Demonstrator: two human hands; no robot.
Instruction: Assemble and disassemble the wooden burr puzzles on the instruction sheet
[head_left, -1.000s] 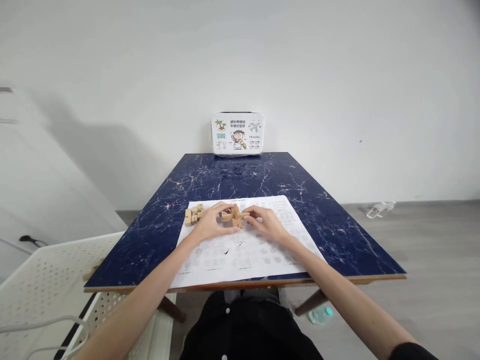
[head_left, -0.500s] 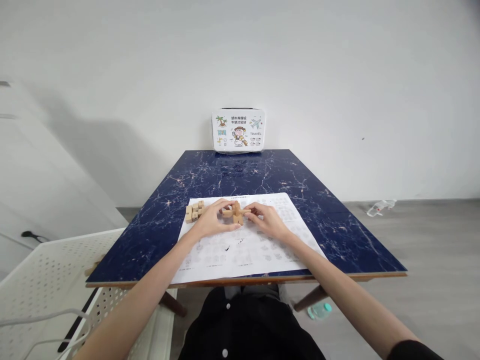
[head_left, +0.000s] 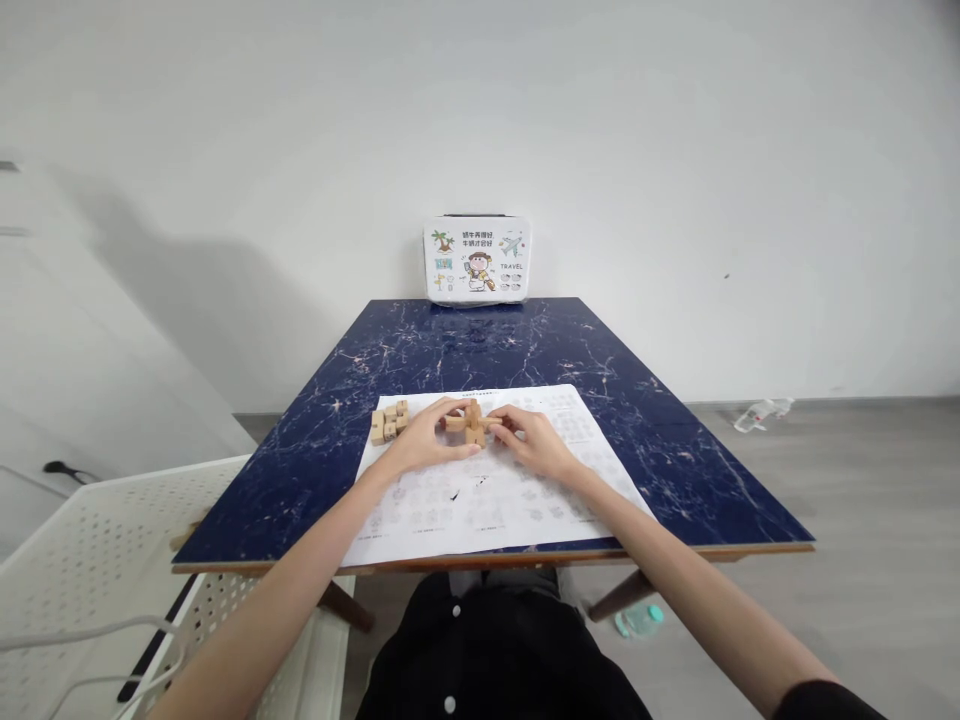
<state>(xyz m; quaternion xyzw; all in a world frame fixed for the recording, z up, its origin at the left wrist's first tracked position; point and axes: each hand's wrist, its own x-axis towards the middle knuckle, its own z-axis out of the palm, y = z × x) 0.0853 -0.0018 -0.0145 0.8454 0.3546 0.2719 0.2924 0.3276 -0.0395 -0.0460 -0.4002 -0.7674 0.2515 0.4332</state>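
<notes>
Left hand: this hand [head_left: 429,438] is curving around the wooden assembly, thumb on its near side and fingers on its far side, so it's gripping it.
Right hand: this one [head_left: 534,443] is pinching the bar sticking out of the assembly's right side.
Wooden assembly: the crossed-looking wooden assembly [head_left: 475,436] is sitting between both hands, over the paper's far half, near the middle of the table [head_left: 480,345] side to side. Can't tell if it's touching down.
Loose blocks: a bunch of wooden blocks [head_left: 378,428] is clustering at the paper's far left corner. They're showing little dark marks, too tiny to read.
Paper: the white sheet [head_left: 472,515] is lying along the table's near edge, carrying rows of faint figures. A line of print is running along its far edge, too small for me to make out.
White box: this cartoon-printed box [head_left: 457,283] is standing at the table's far edge, reading "TRAVEL" plus "奶牛养得好, 牛奶才会好". Not spotting a brand name.
</notes>
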